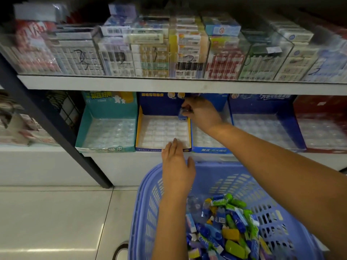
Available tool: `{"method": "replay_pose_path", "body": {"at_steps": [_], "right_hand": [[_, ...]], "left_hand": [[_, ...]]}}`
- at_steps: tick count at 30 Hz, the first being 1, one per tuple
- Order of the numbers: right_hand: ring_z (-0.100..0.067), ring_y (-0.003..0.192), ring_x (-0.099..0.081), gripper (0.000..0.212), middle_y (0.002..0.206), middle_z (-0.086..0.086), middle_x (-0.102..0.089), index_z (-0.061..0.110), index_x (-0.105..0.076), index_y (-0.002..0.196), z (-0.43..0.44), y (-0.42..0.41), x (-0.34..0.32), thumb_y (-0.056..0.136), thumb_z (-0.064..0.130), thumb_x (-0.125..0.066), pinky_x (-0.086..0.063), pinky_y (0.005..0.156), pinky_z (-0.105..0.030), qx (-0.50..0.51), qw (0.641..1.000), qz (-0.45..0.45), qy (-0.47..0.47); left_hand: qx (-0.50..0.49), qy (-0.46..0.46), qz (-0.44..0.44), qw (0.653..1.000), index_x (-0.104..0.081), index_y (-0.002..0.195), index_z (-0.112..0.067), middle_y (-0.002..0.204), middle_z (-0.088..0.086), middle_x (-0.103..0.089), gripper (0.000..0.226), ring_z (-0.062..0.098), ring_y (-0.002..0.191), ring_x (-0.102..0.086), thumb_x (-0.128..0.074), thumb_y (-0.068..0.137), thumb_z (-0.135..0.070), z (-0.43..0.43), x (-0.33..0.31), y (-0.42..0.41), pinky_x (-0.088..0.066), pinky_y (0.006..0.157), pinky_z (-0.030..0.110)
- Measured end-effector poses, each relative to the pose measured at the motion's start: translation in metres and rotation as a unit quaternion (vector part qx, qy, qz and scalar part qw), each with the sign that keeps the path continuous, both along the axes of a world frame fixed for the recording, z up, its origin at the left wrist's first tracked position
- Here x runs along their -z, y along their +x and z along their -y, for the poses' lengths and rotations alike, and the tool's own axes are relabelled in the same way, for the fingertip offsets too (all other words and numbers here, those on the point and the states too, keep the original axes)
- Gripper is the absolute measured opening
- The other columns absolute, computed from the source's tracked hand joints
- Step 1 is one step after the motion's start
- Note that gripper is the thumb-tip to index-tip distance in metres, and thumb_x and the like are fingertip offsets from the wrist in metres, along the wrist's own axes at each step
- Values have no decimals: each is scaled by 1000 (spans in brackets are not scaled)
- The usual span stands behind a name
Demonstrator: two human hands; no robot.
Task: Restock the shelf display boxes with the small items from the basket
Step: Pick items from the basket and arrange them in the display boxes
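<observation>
Placement step: right hand pinches small blue item over yellow-edged box back corner. Left hand flat, steadying front. Next: seat in tray slot. Stock in basket.

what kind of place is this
Probably a small shop: clear bins of boxed packs on a shelf, printed display boxes below, a blue basket of wrapped items; the right hand pinches a small item.
</observation>
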State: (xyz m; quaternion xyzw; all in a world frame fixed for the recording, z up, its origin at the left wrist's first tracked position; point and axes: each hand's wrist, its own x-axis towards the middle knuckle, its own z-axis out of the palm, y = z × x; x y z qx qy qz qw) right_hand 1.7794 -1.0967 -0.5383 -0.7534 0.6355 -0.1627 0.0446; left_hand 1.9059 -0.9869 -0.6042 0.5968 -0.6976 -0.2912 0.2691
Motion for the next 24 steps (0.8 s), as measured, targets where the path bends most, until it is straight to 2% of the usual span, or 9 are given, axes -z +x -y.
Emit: {"method": "replay_pose_path", "body": {"at_steps": [4, 9, 15, 16, 19, 20, 22, 23, 24], "right_hand": [[-28, 109, -56, 25, 118, -16, -60, 0, -56, 118, 8, 4, -2, 96, 10, -49, -42, 89, -28, -5, 1000, -25, 11], [-32, 107, -56, 27, 116, -19, -61, -4, -59, 112, 18, 7, -5, 95, 15, -50, -45, 92, -37, 14, 997, -59, 57], [-30, 114, -51, 29, 122, -16, -56, -2, -61, 113, 23, 7, -4, 96, 15, -46, -42, 93, -31, 24, 992, -91, 87], [-29, 114, -52, 26, 118, -15, -57, -4, -61, 108, 23, 9, -6, 96, 14, -46, -41, 88, -27, 25, 991, -97, 89], [-29, 111, -53, 13, 102, -10, -51, 2, -51, 88, 19, 13, -13, 96, 10, -44, -36, 60, -17, 41, 986, -116, 110], [-29, 114, -51, 15, 108, -9, -52, 2, -54, 95, 10, 15, -18, 97, 12, -44, -40, 65, -13, 32, 987, -115, 108], [-29, 122, -46, 36, 131, -13, -49, 8, -49, 131, -16, 12, -24, 97, 22, -48, -42, 92, -24, 7, 992, -86, 91], [-29, 120, -48, 45, 134, -13, -48, 13, -44, 138, -36, 9, -25, 96, 26, -51, -41, 95, -29, 12, 996, -46, 79], [-27, 113, -53, 45, 128, -12, -53, 14, -47, 136, -58, 4, -25, 94, 28, -54, -42, 90, -30, 22, 997, 20, 65]], "left_hand": [[0, 0, -17, 1000, -26, 149, -10, 159, 0, -18, 58, 16, 146, -6, -49, 98, -21, -1, 1, 2, -10, 118, 24], [1, -11, -30, 999, -28, 148, -10, 158, 0, -20, 56, 15, 146, -7, -49, 98, -20, 0, 3, 2, -9, 117, 21], [3, -6, -33, 999, -28, 148, -10, 158, 0, -21, 55, 14, 147, -5, -48, 98, -20, 2, 5, 2, -11, 117, 23], [8, -6, -29, 1000, -29, 148, -10, 158, 0, -20, 55, 14, 147, -5, -48, 98, -20, 2, 4, 3, -11, 116, 22], [19, 2, -34, 999, -34, 146, -9, 158, 2, -22, 50, 15, 147, -6, -48, 98, -18, 3, -1, 5, -12, 116, 23], [9, 2, -65, 998, -40, 143, -10, 156, 2, -26, 46, 15, 147, -9, -48, 98, -17, -1, -3, 6, -14, 116, 24], [-42, -18, -159, 986, -53, 134, -14, 148, 2, -42, 36, 16, 141, -29, -48, 99, -19, -16, -3, 3, -28, 112, 30], [-70, -32, -191, 979, -58, 129, -18, 139, 0, -52, 32, 16, 129, -46, -47, 99, -24, -27, -2, -1, -41, 103, 32], [-84, -40, -203, 975, -60, 124, -20, 128, -3, -60, 29, 12, 109, -58, -47, 99, -28, -36, 1, -6, -50, 88, 31]]}}
